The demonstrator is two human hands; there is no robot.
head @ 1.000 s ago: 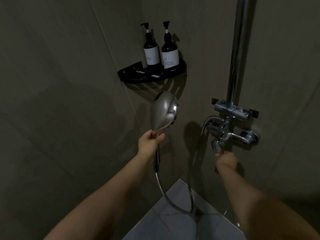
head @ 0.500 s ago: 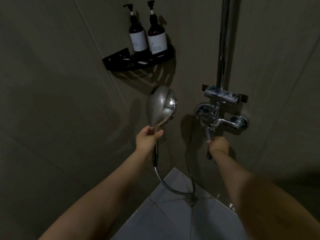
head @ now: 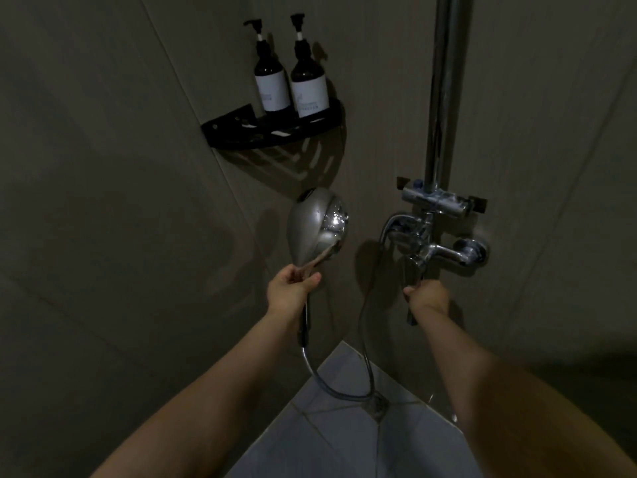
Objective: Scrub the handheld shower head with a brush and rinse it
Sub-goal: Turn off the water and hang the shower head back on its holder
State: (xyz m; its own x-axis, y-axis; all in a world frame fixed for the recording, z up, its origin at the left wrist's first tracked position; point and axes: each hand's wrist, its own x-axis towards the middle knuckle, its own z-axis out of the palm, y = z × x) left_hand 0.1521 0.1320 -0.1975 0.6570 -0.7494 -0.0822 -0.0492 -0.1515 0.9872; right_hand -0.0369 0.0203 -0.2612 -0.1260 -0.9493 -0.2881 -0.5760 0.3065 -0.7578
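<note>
The left hand (head: 291,288) grips the shower head (head: 315,227) upright by its handle near the corner, the right hand (head: 429,298) grasps the faucet lever (head: 415,270), and two dark pump bottles (head: 291,77) stand on the black corner shelf (head: 241,132), contents unseen.

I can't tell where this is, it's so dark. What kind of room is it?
Most likely a tiled shower stall in a bathroom. A hand holds a handheld shower head on a hose, a chrome tap is on the wall, and two pump bottles sit on a corner shelf.
</note>
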